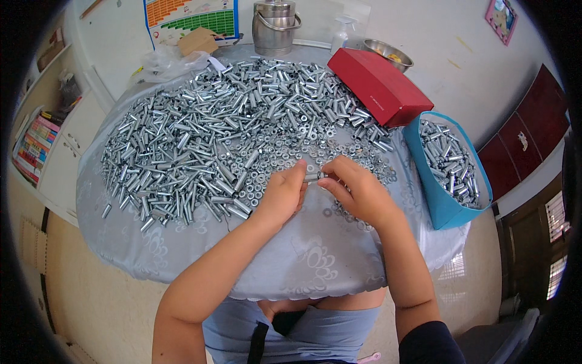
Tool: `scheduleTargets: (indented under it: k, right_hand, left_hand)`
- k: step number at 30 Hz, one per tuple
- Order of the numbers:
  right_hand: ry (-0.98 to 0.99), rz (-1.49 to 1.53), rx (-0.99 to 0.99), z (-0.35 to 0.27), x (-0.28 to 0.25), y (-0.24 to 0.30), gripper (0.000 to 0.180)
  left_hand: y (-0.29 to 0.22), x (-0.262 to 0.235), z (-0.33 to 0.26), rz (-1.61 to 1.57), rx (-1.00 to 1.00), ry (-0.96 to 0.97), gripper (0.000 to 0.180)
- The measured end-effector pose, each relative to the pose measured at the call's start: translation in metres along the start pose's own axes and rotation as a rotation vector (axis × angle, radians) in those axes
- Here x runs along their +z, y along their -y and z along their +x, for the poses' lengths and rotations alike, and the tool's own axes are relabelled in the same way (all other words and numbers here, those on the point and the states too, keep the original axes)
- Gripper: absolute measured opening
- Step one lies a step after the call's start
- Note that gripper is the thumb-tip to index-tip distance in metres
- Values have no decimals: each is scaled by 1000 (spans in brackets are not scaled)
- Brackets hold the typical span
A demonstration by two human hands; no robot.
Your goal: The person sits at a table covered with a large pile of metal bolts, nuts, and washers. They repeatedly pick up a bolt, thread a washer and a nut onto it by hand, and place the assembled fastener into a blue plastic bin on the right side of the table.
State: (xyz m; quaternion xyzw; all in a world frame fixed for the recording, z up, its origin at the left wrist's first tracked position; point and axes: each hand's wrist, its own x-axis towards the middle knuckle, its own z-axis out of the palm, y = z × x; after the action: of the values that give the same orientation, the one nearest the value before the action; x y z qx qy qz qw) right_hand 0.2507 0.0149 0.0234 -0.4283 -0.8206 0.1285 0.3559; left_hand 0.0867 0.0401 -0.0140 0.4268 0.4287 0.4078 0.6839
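Observation:
Over the near part of the table, my left hand (282, 193) is closed around a short silvery bolt (312, 177), which sticks out to the right past the fingertips. My right hand (359, 187) pinches the bolt's other end between thumb and forefinger, where a small metal ring (322, 176) sits; whether it is a nut or a washer I cannot tell. Just beyond both hands lie many loose nuts and washers (267, 167). A large heap of metal sleeves and rods (194, 136) spreads behind and to the left.
A patterned grey cloth (285, 261) covers the table. At the right edge stands a blue fabric bin (433, 188) full of metal pieces. Behind are a red box (382, 85), a steel pail (274, 30), a metal bowl (403, 60), a spray bottle (341, 37) and a plastic bag (170, 64).

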Motion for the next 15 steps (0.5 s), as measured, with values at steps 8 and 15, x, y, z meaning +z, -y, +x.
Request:
scheduleTargets:
  k: [8, 15]
  right_hand:
    - [228, 418, 317, 0, 3, 3, 30]
    - [156, 1017, 506, 0, 3, -4, 33]
  left_hand:
    - [2, -3, -5, 403, 407, -135, 52]
    - [2, 6, -13, 382, 555, -78, 61]
